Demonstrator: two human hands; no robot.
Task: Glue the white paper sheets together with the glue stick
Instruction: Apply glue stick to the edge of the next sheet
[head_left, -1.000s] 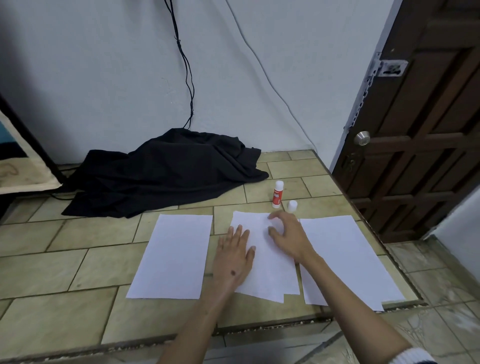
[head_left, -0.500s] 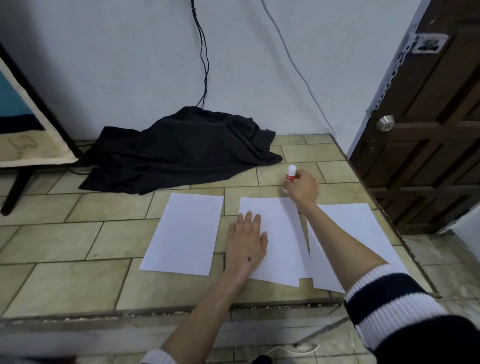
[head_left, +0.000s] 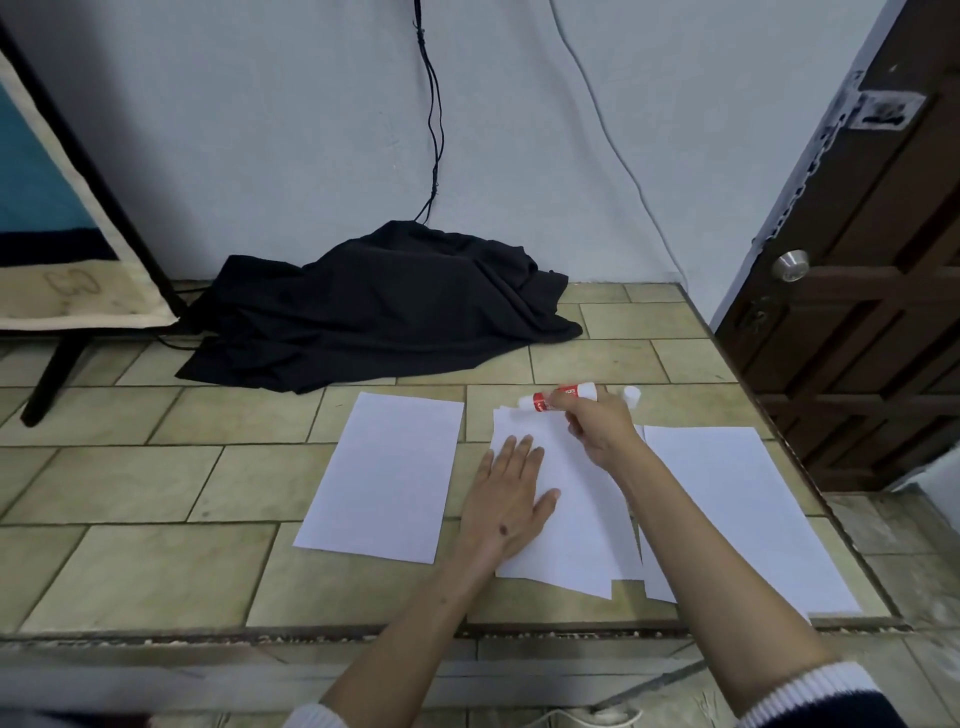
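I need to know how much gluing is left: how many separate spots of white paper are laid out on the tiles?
3: a single sheet on the left, a middle pile under the left hand, and paper on the right. The piles may hide more sheets.

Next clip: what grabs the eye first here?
The right hand holds a red glue stick sideways over the top edge of the middle paper stack, which the left hand presses flat. Behind, a black cloth lies heaped against the wall.
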